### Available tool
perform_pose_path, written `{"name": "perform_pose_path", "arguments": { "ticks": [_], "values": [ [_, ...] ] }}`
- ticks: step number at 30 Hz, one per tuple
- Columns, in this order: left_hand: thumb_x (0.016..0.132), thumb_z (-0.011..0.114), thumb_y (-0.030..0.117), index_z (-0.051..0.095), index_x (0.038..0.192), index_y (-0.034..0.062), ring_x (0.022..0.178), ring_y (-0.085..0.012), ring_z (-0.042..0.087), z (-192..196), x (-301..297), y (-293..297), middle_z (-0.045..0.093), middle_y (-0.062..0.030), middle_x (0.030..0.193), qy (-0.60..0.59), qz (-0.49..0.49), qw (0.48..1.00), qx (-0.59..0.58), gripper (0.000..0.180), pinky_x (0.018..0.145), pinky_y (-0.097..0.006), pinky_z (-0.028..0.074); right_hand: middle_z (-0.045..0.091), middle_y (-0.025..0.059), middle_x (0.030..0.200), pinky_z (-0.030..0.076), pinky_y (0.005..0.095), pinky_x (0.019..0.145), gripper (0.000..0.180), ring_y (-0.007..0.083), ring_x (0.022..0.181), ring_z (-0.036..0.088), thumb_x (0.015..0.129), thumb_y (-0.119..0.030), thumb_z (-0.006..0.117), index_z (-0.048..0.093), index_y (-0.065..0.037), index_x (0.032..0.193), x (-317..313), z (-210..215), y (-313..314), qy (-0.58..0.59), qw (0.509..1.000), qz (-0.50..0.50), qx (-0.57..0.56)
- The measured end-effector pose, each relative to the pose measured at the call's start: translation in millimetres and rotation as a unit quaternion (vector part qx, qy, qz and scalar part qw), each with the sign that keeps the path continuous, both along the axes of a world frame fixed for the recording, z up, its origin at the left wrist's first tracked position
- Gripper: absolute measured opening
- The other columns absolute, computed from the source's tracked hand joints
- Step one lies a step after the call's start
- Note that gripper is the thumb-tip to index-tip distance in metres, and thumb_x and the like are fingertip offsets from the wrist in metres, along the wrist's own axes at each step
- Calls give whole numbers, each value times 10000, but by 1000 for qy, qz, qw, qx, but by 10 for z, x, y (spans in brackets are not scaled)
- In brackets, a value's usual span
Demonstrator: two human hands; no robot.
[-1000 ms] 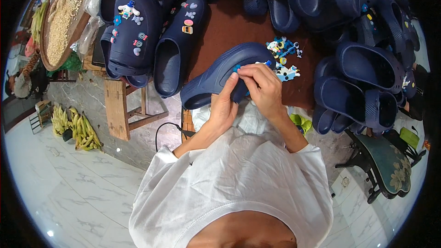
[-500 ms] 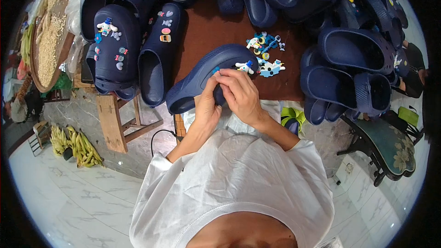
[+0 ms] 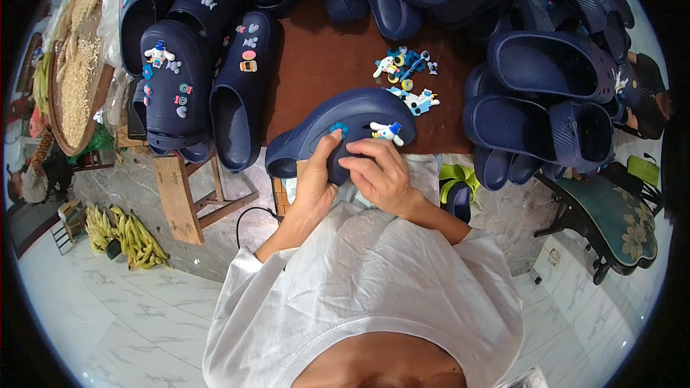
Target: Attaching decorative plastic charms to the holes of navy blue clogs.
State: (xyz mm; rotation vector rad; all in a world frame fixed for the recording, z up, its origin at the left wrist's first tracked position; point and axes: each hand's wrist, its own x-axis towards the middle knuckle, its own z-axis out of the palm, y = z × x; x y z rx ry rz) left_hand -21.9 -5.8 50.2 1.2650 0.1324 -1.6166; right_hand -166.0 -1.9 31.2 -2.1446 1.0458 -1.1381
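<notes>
I hold a navy blue clog [image 3: 338,129] at the near edge of a brown table [image 3: 323,65]. My left hand [image 3: 316,179] grips the clog from underneath, with the thumb on its top. My right hand [image 3: 381,172] rests on the toe end, fingers curled beside a small white and blue charm [image 3: 387,131] fixed to the clog. A smaller blue charm [image 3: 338,128] sits near my left thumb. A little pile of loose coloured charms [image 3: 406,75] lies on the table just beyond the clog.
Many navy clogs surround the table: decorated ones [image 3: 176,82] at left, plain stacked ones [image 3: 553,100] at right and along the back. A flat basket of grain [image 3: 75,86] is far left. Yellow-green pods [image 3: 126,237] lie on the marble floor. A cushioned chair [image 3: 618,223] stands right.
The clog has come nearer to my body. My right hand slid from the clog's top down to its toe end, leaving the white and blue charm showing on the clog.
</notes>
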Motion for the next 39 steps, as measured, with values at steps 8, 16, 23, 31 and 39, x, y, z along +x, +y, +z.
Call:
{"name": "perform_pose_path", "arguments": {
  "ticks": [8,16,23,31,39],
  "values": [
    [880,715,52,657,1096,19,958,-165,673,-121,183,164,691,-71,1048,66,-25,997,44,226,827,-294,567,608,81,1110,524,390,875,270,275,1017,607,746,-27,684,680,-79,1011,-1,-5,141,24,999,42,9],
    [870,730,56,642,1131,29,951,-170,674,-160,187,157,687,-76,1064,50,-48,997,41,277,828,-299,566,598,84,1115,501,397,899,261,274,1054,586,760,-57,681,679,-80,1020,55,-119,152,39,998,48,6],
    [886,716,102,619,1149,-4,960,-223,684,-213,225,142,677,-126,1098,38,-18,998,40,299,832,-361,587,613,96,1072,514,413,837,258,287,966,612,758,-5,673,673,-73,1006,-11,-60,33,-45,996,66,34],
    [906,719,188,502,1292,-47,1143,-307,633,-199,320,15,607,-210,1266,128,30,990,45,501,982,-479,537,624,122,1031,500,399,835,192,313,975,616,826,1,651,665,-56,1009,-490,-209,-265,14,983,-154,97],
    [871,590,50,482,1251,-80,1180,-354,587,-288,470,-49,575,-225,1274,212,70,975,5,415,1065,-511,460,572,164,1088,452,457,873,266,363,1003,567,905,-42,564,590,-44,1171,-830,-589,-788,169,938,-298,59]
  ]
}}
